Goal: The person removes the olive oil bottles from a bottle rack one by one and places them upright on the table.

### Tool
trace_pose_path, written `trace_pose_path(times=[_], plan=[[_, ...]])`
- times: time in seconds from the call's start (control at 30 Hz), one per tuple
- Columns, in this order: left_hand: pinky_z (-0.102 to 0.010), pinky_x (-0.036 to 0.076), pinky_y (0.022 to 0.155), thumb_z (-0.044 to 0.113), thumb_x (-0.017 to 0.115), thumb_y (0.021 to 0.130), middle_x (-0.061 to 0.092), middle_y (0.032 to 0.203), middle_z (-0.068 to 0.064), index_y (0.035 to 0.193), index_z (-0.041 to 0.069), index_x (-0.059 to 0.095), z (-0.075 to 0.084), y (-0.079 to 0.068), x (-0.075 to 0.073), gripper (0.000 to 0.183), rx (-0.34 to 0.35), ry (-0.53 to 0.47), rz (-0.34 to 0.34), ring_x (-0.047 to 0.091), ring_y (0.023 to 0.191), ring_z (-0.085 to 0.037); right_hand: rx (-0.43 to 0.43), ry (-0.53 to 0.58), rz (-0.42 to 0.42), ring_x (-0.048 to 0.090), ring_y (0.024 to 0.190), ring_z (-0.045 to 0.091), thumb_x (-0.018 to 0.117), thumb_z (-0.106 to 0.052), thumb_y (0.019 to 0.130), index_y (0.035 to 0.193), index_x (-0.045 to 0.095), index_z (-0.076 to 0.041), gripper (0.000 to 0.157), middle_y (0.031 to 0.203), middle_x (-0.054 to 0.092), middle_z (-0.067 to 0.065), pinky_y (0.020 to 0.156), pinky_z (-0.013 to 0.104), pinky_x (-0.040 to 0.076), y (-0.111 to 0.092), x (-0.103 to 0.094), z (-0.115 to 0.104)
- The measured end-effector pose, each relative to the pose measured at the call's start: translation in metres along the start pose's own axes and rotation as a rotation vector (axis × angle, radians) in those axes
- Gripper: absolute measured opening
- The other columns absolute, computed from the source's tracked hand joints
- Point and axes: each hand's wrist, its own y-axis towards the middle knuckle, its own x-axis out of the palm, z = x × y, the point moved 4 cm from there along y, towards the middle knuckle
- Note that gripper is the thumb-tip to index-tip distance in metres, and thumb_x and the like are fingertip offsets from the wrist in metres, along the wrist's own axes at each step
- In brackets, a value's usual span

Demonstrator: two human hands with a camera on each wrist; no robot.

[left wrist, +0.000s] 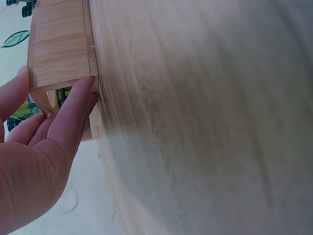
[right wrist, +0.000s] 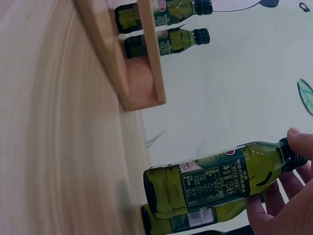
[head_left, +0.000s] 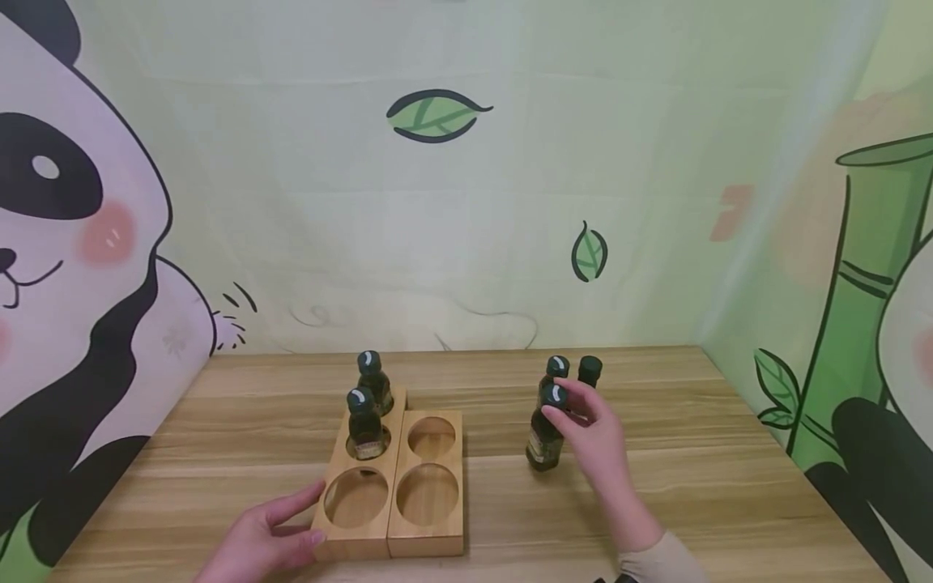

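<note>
My right hand [head_left: 594, 429] pinches a small dark green glass bottle [right wrist: 210, 183] by its cap and neck. It stands nearly upright at the right of the table in the head view, its printed label showing in the right wrist view. Two more capped bottles, a nearer one [head_left: 557, 367] and a farther one [head_left: 590, 369], are partly hidden behind it. My left hand [head_left: 262, 534] grips the near left corner of a wooden bottle rack [head_left: 353, 544], thumb and fingers on different faces. Two bottles, a front one [head_left: 364, 425] and a back one [head_left: 375, 382], sit in its left row.
A second wooden block [head_left: 428, 538] with two round holes lies against the rack's right side. All stand on a wood-grain table [head_left: 656, 405]. Behind it hangs a pale green cloth backdrop [head_left: 510, 202] printed with pandas, leaves and bamboo.
</note>
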Motion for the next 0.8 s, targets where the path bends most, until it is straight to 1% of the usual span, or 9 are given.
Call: trace_pose_path(times=[0.13,0.3,0.43,0.57,0.8], plan=[[-0.046,0.057,0.082,0.015,0.081,0.083,0.034,0.148,-0.034,0.149,0.001,0.040,0.000,0.000,0.000,0.079,-0.005,0.001,0.004,0.065,0.106,-0.033,0.018,-0.012,0.019,0.061,0.102,0.020,0.079,-0.005,0.085,0.121,0.067,-0.006,0.038,0.113,0.067,0.016,0.086,0.018,0.051,0.001,-0.004,0.006],[-0.046,0.057,0.082,0.016,0.081,0.084,0.034,0.147,-0.035,0.149,0.001,0.039,0.000,-0.001,0.000,0.079,-0.003,0.006,-0.006,0.065,0.104,-0.031,0.033,-0.029,0.040,0.061,0.102,0.020,0.079,-0.005,0.084,0.120,0.067,-0.004,0.038,0.113,0.068,0.017,0.083,0.016,0.051,0.003,-0.007,0.012],[-0.046,0.057,0.083,0.016,0.080,0.084,0.033,0.147,-0.035,0.149,0.000,0.038,0.002,-0.002,0.000,0.079,0.002,0.007,-0.014,0.065,0.104,-0.032,0.053,-0.026,0.047,0.060,0.103,0.020,0.079,-0.004,0.084,0.121,0.066,-0.004,0.040,0.115,0.067,0.018,0.083,0.015,0.050,0.004,-0.009,0.015],[-0.046,0.057,0.083,0.017,0.080,0.084,0.033,0.147,-0.035,0.149,0.000,0.038,0.002,-0.002,0.000,0.079,0.006,0.005,-0.019,0.065,0.105,-0.033,0.064,-0.020,0.053,0.060,0.105,0.021,0.080,-0.006,0.084,0.122,0.065,-0.004,0.041,0.116,0.066,0.018,0.083,0.014,0.050,0.005,-0.011,0.014],[-0.046,0.056,0.086,0.018,0.078,0.087,0.031,0.149,-0.034,0.150,0.000,0.036,0.002,-0.002,-0.001,0.078,0.009,-0.013,-0.058,0.063,0.108,-0.034,0.089,-0.023,0.060,0.058,0.106,0.023,0.080,-0.009,0.085,0.123,0.064,-0.005,0.041,0.117,0.064,0.017,0.082,0.011,0.048,0.005,-0.013,0.013]])
